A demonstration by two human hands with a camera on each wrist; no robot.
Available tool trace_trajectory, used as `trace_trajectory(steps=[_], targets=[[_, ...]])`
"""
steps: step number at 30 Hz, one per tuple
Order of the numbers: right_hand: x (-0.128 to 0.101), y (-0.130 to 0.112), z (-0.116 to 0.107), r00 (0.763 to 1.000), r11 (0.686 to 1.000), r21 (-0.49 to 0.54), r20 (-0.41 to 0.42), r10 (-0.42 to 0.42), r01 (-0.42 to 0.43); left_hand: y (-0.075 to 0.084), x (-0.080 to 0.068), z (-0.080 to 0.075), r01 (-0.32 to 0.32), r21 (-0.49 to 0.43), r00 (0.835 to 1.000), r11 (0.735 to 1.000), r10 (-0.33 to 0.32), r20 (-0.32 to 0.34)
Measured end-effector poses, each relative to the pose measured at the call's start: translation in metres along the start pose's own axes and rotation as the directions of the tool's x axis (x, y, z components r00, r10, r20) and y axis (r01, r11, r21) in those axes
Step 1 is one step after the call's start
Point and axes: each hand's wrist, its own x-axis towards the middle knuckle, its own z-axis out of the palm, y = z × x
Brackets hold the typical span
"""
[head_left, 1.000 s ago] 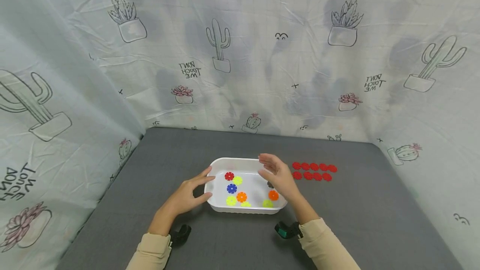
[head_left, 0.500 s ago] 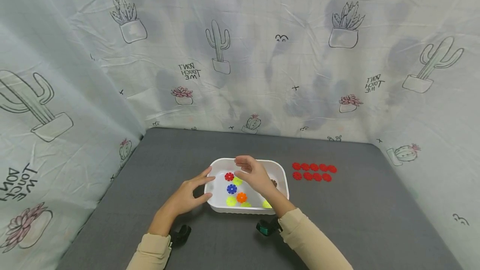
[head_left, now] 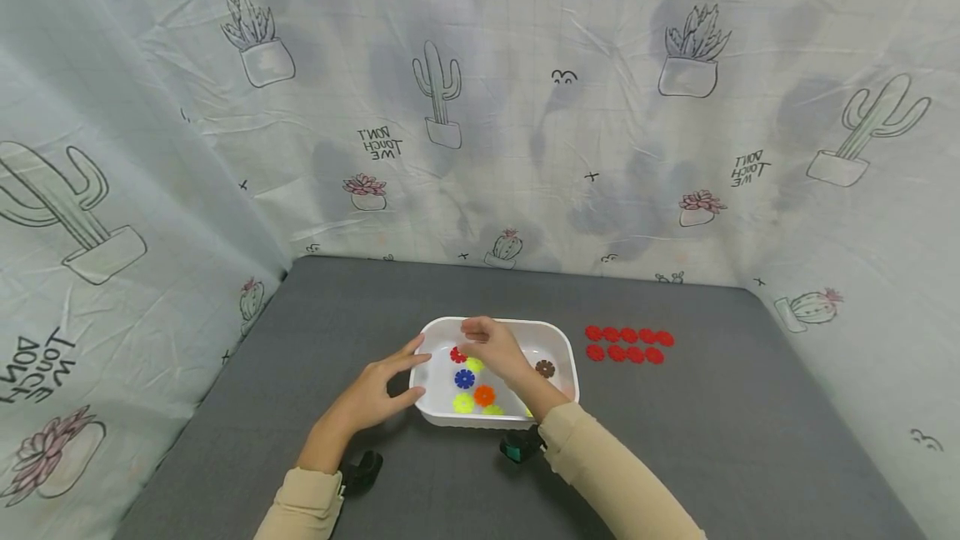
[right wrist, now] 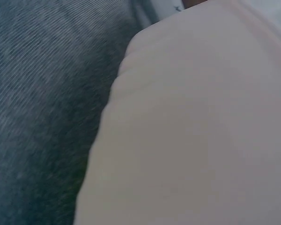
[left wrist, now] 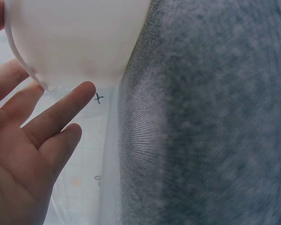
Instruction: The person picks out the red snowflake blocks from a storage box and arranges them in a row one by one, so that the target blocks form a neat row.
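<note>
A white plastic tray (head_left: 495, 422) holds several toothed plastic discs. My left hand (head_left: 367, 392) rests at its left end, fingers spread and touching the rim; in the left wrist view, that hand (left wrist: 23, 159) has some fingertips hidden behind the rim. My right hand (head_left: 497, 348) reaches over the tray, fingers and thumb apart, right at a red disc (head_left: 457, 354) that it partly covers. Close by lie a yellow disc (head_left: 475, 366), a blue disc (head_left: 465, 379) and an orange disc (head_left: 484, 396). A brown disc (head_left: 545, 368) lies to the right of my wrist.
Two rows of red discs (head_left: 628, 336) lie on the grey table (head_left: 720, 423), right of the tray. Cloth printed with cacti (head_left: 517, 107) hangs behind and at the sides. A beige sleeve (right wrist: 187, 122) fills most of the right wrist view.
My right hand has moved left across the tray and lowered to the red disc, uncovering the brown disc. An orange disc at the right is now hidden by the arm. My left hand stays put.
</note>
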Motion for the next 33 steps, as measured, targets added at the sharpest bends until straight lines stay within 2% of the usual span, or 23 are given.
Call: trace_trajectory(steps=[8, 16, 24, 33], targets=[[0.003, 0.012, 0.006, 1.0, 0.998, -0.066, 0.02, 0.023, -0.022, 0.0, -0.003, 0.003, -0.002, 0.014, 1.0, 1.0, 0.002, -0.025], [0.003, 0.022, 0.012, 0.999, 0.984, -0.177, 0.007, 0.039, -0.037, -0.001, -0.006, 0.004, -0.055, 0.024, 0.998, 0.998, 0.056, -0.031], [0.004, 0.03, 0.021, 1.0, 0.946, -0.324, 0.016, -0.016, 0.02, -0.002, -0.008, 0.006, -0.07, 0.017, 0.997, 0.997, 0.07, -0.032], [-0.001, 0.028, 0.03, 0.996, 0.907, -0.415, -0.001, -0.086, 0.078, -0.003, -0.011, 0.008, -0.069, 0.008, 0.997, 0.998, 0.07, -0.03]])
